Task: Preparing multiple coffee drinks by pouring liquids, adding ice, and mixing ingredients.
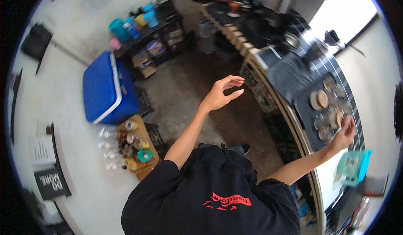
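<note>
Left hand (220, 95) was held wide, mid-frame. At right, glass jars (314, 100) were seemingly corralled by tray (304, 110); right hand (345, 133) grip was unclear.

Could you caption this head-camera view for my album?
Right hand among the glassware, left hand open in mid-air over the floor, blue cooler off to the left.

Illumination: the strongest light comes from an overexposed white panel (346, 14) behind the counter (328, 179); its detail is clipped. Glare washes the part of the counter nearest that panel. The pale wall (67, 94) across from the counter is bright. The floor (180, 86) beside the counter is dim, with deep shadow beneath it. Sharpness: glass jars (324, 133) on the counter appear blurred. Geometry: fisheye distortion bows the counter's edge; picture corners are black.
</note>
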Demonstrator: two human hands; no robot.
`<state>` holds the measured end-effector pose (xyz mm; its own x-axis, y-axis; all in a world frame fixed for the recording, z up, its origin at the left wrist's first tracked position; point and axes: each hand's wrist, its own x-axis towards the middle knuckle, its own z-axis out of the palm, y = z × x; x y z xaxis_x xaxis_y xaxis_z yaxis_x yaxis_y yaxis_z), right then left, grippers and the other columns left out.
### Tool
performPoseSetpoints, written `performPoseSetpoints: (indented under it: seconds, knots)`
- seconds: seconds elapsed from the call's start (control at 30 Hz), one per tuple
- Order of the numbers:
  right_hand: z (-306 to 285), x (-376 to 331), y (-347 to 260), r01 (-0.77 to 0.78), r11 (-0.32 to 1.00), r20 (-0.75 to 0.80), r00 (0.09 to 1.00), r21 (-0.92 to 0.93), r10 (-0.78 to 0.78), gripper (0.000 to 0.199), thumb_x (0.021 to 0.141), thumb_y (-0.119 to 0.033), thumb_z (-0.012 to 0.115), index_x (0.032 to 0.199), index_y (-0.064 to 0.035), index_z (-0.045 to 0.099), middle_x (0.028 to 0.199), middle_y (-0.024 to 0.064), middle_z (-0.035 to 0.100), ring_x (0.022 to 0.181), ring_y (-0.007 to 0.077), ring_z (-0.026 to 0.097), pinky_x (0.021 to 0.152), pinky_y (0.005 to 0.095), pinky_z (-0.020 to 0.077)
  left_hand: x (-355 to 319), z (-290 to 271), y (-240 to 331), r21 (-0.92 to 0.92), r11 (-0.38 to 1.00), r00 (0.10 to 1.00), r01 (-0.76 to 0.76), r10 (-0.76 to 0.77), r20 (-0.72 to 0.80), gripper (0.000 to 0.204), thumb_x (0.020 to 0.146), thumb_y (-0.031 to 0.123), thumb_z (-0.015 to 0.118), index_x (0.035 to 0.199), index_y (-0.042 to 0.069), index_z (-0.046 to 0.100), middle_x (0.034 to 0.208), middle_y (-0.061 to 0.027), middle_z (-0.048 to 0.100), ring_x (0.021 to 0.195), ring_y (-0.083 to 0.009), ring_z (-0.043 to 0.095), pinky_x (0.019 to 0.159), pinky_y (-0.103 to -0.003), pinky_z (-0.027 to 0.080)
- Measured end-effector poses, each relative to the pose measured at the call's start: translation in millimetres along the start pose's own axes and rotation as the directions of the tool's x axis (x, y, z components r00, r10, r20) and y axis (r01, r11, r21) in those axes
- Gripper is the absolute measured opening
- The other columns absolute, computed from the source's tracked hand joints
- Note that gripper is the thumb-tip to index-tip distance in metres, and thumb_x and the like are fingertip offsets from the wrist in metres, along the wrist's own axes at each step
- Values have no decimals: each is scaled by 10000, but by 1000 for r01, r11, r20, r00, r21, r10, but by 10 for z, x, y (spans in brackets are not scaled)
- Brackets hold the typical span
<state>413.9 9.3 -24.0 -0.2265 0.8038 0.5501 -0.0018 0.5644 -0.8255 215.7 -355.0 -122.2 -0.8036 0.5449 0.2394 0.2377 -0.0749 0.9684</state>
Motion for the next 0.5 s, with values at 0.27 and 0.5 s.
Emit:
performPoseSetpoints:
  seconds: [0.27, 0.5]
  knots:
    - [2700, -1529, -1451, 2, 910, 909, -39, 415, -415, 265, 898, -123, 661, 1119, 13, 603, 891, 64, 633, 840, 125, 600, 792, 283, 479, -1038, -1728, -47, 89, 996, 828, -33, 77, -556, 101, 901, 94, 676, 975, 25, 678, 1043, -80, 686, 954, -131, 628, 844, -292, 500]
    - [4454, -2875, -1888, -217, 838, 670, -516, 501, -534, 239, 925, -174, 651, 1075, 7, 607, 858, 57, 635, 791, 121, 602, 722, 290, 501, -1658, -2558, -171, 77, 991, 544, 108, 6, -839, 134, 920, 119, 658, 959, -8, 674, 1022, -88, 684, 970, -135, 635, 890, -294, 505]
